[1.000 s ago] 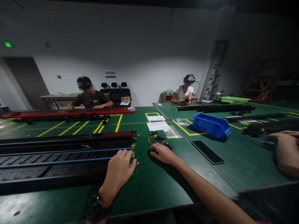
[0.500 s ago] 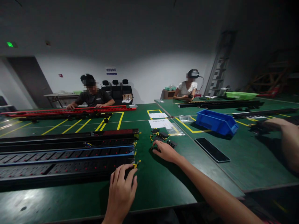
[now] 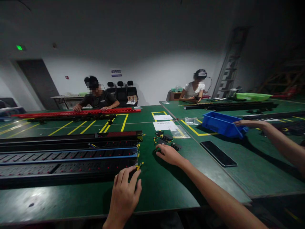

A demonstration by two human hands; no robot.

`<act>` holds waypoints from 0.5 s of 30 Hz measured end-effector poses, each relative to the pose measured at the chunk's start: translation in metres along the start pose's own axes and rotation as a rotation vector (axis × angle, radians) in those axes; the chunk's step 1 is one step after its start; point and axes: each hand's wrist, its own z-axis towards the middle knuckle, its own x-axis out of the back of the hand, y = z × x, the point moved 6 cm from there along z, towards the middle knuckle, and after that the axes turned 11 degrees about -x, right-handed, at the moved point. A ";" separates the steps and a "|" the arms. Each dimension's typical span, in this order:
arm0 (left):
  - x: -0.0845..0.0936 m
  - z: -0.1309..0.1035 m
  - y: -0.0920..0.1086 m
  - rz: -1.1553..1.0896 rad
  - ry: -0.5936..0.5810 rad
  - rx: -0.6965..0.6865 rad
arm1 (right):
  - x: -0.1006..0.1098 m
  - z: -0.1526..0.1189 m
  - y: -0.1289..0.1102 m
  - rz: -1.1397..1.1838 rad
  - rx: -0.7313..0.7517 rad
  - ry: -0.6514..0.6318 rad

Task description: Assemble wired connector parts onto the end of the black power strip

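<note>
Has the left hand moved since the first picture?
Yes: the left hand has drawn back toward the wearer, off the end of the nearest rail.

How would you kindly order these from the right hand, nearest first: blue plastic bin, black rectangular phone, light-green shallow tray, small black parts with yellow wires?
1. Black parts: just beyond the right hand.
2. Phone: on the right.
3. Bin: beyond the phone.
4. Tray: far back, right.

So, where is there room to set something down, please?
Bare table lies between the right forearm and phone, and in front of the rails, left of the left hand. Beyond the right hand, black parts and papers crowd it.
</note>
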 end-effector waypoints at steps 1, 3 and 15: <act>-0.001 0.000 -0.001 0.012 -0.003 0.008 | 0.000 0.000 0.000 0.001 -0.002 -0.001; -0.002 0.000 -0.002 0.036 -0.017 0.014 | 0.000 0.000 0.000 0.006 -0.004 0.003; -0.007 -0.003 -0.005 0.072 -0.057 0.046 | 0.001 -0.001 0.003 0.033 -0.012 0.032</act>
